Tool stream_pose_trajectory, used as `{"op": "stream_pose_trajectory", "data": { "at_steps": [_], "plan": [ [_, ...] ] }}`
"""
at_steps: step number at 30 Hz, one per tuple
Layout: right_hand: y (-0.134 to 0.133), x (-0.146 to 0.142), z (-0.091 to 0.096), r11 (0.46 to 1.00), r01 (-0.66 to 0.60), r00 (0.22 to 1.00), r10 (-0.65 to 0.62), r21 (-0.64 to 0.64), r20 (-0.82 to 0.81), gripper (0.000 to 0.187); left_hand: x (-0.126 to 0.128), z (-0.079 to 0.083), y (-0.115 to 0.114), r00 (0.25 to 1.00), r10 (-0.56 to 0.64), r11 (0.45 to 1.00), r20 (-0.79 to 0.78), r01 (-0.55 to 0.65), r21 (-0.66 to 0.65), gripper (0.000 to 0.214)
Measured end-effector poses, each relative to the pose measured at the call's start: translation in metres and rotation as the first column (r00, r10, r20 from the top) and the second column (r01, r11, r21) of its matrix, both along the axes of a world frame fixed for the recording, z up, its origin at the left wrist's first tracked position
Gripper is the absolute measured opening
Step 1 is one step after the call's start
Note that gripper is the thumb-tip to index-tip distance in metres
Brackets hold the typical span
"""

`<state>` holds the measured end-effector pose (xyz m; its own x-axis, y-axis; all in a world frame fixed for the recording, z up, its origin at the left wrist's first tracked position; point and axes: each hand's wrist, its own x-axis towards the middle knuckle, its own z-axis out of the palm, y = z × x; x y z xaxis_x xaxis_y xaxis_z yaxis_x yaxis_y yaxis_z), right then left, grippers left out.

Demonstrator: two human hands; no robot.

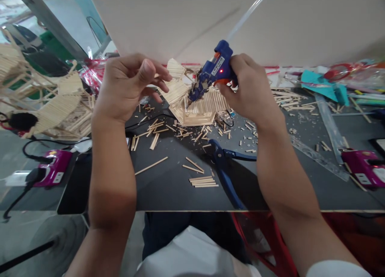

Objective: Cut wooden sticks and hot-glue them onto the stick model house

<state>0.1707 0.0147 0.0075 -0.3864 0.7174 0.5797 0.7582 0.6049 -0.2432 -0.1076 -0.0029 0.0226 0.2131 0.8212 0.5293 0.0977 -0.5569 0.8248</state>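
My right hand grips a blue glue gun with a lit red light and a clear glue stick rising from its back. The gun's nozzle points down and left, over a model made of wooden sticks on the dark table. Up to the left of the gun, my left hand is raised, its fingers loosely bent and apart, with nothing visible in them. Behind the gun and partly hidden by it is the model's slatted upper part. Cut stick pieces are scattered around the model.
Blue cutting pliers lie near the front edge beside a row of short sticks. Purple power sockets stand at the left, with another at the right. A clear ruler lies right. Larger stick models stand far left.
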Motion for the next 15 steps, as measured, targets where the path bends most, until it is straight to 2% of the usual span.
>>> {"op": "stream_pose_trajectory", "data": {
  "at_steps": [4,8,11,15],
  "plan": [
    [-0.002,-0.001,0.003,1.0,0.006,0.998,-0.004,-0.022,0.069,0.018,0.001,-0.002,0.006,0.983,0.041,0.996,0.177,-0.027,-0.083,0.033],
    [-0.004,-0.001,0.004,1.0,-0.001,0.998,0.002,-0.019,0.068,0.019,0.012,0.002,-0.002,0.937,0.154,0.957,0.314,-0.063,-0.283,0.006],
    [-0.004,-0.001,0.004,1.0,-0.025,0.997,0.026,-0.014,0.067,0.018,0.019,0.011,-0.015,0.915,0.126,0.928,0.383,0.028,-0.372,0.014],
    [-0.003,-0.001,0.003,0.999,-0.033,0.998,0.035,-0.022,0.062,0.016,0.017,0.018,-0.025,0.909,0.068,0.909,0.41,0.113,-0.4,0.027]
  ]
}}
